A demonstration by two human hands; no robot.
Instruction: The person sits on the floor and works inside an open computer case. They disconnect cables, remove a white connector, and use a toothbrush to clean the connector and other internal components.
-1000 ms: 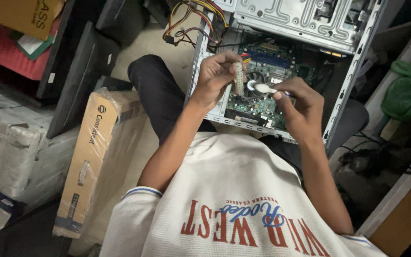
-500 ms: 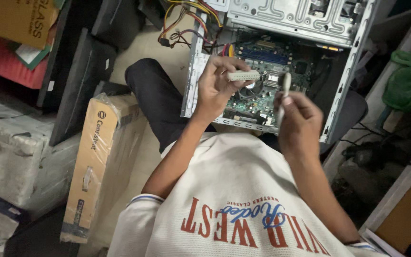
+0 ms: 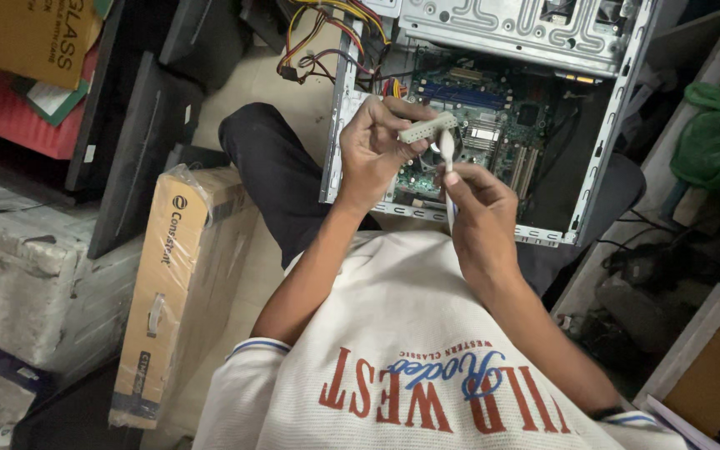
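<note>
Grey steel frames the open computer case [image 3: 543,33] lying on its side before us, its green motherboard [image 3: 493,142] exposed and a bundle of red, yellow and black wires [image 3: 327,33] trailing from its upper left corner. Left of our dark trouser leg [image 3: 285,175] stands a long cardboard box [image 3: 177,283] wrapped in clear plastic, with black flat panels [image 3: 135,158] leaning beyond it. Over the case, our left hand [image 3: 377,154] pinches a pale beige connector block [image 3: 428,129] between thumb and curled fingers. Our right hand [image 3: 481,221] closes around a thin white brush [image 3: 447,158], its head touching the block's underside.
</note>
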